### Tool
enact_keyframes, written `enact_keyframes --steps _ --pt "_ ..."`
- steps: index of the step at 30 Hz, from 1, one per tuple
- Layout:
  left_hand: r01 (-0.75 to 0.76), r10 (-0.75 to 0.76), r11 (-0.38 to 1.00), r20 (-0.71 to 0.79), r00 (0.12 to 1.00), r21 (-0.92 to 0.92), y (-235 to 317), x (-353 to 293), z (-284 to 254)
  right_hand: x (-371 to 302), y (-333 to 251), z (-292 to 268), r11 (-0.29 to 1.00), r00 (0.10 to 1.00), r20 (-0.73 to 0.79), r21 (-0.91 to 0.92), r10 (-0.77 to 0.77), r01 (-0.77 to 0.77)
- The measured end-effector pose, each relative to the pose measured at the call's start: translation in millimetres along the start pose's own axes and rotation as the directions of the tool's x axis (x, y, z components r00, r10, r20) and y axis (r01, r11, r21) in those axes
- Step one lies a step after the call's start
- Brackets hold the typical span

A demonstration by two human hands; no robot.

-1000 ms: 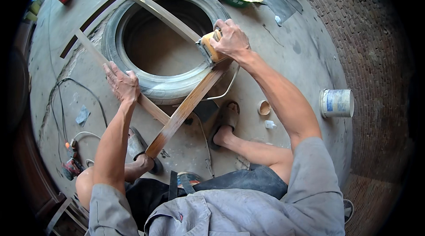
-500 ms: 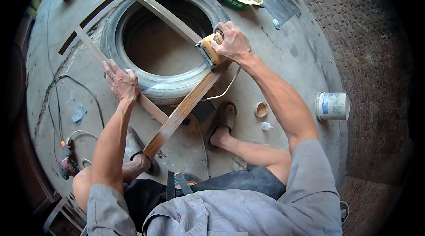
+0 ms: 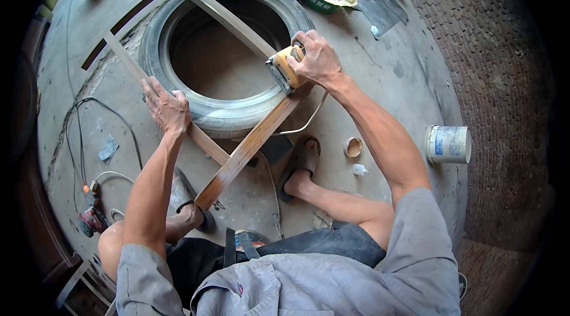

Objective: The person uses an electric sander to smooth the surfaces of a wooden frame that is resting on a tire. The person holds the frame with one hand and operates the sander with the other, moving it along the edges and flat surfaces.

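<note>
Wood strip, brown and varnished at its near end, lies propped across the tyre as a raised support; right hand is closed around a yellow sander pressed onto it. Left hand lies open, fingers spread, pinning a second strip to the tyre rim. Sander's pad face is hidden; its cord partly visible.

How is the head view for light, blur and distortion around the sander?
Head view: even daylight with soft shadows; yellow handheld sander under the right hand reads sharp, as does the left hand; grey rubber tyre and brick paving bow toward the black fisheye rim.
</note>
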State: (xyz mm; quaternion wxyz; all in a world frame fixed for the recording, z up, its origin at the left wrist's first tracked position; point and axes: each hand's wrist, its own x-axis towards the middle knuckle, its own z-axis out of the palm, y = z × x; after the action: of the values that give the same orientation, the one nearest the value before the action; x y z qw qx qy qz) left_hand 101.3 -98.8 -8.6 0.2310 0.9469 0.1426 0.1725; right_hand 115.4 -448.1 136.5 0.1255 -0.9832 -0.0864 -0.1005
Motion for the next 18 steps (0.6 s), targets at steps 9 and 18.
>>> enact_keyframes --steps 9,18 --pt "0.009 -0.009 1.000 0.008 1.000 -0.006 0.5 0.1 -0.1 0.4 -2.2 1.3 1.000 1.000 -0.019 0.003 -0.001 0.001" --pt "-0.004 0.004 1.000 -0.002 1.000 -0.017 -1.1 0.5 0.7 1.4 0.1 1.4 1.000 0.999 -0.036 0.008 -0.027 0.027"
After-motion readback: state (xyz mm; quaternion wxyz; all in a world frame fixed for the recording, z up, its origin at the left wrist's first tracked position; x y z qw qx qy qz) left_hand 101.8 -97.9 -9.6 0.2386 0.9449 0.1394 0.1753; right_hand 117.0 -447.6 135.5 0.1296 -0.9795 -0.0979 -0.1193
